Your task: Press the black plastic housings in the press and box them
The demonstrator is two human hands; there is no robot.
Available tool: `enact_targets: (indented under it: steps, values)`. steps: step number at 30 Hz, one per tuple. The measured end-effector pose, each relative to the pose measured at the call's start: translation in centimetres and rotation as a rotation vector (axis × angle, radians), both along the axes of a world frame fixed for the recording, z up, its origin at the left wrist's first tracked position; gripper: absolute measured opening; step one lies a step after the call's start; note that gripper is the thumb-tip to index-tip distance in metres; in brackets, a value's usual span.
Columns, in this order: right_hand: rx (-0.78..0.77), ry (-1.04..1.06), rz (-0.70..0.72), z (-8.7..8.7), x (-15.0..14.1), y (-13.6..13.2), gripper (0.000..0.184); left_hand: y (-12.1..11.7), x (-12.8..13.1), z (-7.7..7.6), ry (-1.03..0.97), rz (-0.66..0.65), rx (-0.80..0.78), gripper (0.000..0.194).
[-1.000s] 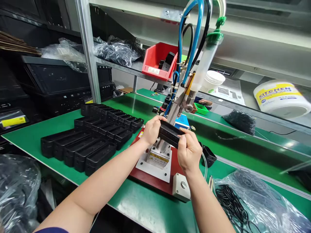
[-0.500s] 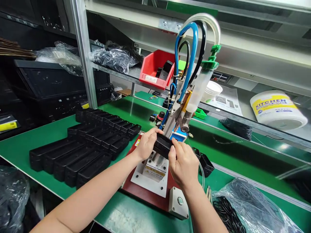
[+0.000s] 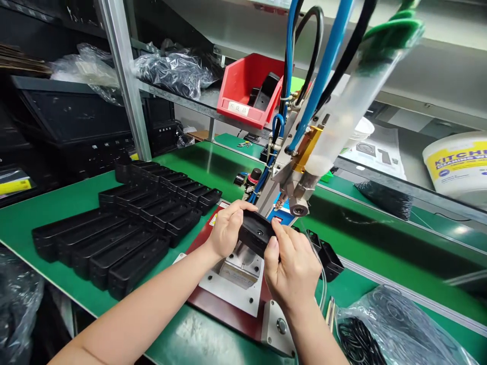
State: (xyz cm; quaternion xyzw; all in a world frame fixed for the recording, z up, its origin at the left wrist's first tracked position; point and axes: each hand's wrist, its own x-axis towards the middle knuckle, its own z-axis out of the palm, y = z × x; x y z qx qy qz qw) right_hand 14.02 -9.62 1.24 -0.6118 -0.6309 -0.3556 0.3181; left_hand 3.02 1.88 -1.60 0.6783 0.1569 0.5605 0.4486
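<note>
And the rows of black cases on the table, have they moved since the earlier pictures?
No. Judged against the dark red base, the rows of black cases keep their place; only the camera's view shifted.

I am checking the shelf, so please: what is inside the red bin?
At least one black part shows inside the red bin, toward its right side. The bin's front wall covers the bottom, and hoses cross its right edge, so I cannot tell how many parts.
</note>
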Motion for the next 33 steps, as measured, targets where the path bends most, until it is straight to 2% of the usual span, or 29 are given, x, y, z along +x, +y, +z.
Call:
enact_targets:
  steps: [5, 12, 15, 18, 24, 29, 33]
  values:
    - [-0.002, -0.024, -0.044, 0.2, 0.0, 0.2, 0.032, -0.1, -0.3, 0.5, 0.028, 0.003, -0.034, 0.043]
    - [-0.079, -0.114, -0.127, 1.3, -0.2, -0.5, 0.033, 0.7, -1.6, 1.7, 0.083, -0.211, -0.128, 0.05]
    - [-0.135, -0.116, -0.076, 2.0, -0.1, -0.7, 0.034, 1.1, -2.1, 2.0, 0.071, -0.264, -0.155, 0.055]
    - [-0.18, -0.058, -0.005, 2.5, 0.2, -0.7, 0.033, 1.3, -2.3, 2.5, 0.109, -0.264, -0.075, 0.051]
    - [-0.238, 0.076, 0.054, 3.0, -0.1, -0.8, 0.032, 1.5, -1.9, 3.5, 0.19, -0.227, 0.062, 0.022]
    - [-0.176, 0.034, -0.032, 2.4, -1.2, -0.3, 0.034, 1.8, -1.4, 3.4, 0.181, -0.216, 0.131, 0.034]
    - [-0.144, 0.012, -0.081, 1.8, -1.6, 0.1, 0.036, 1.9, -1.1, 3.1, 0.166, -0.192, 0.169, 0.037]
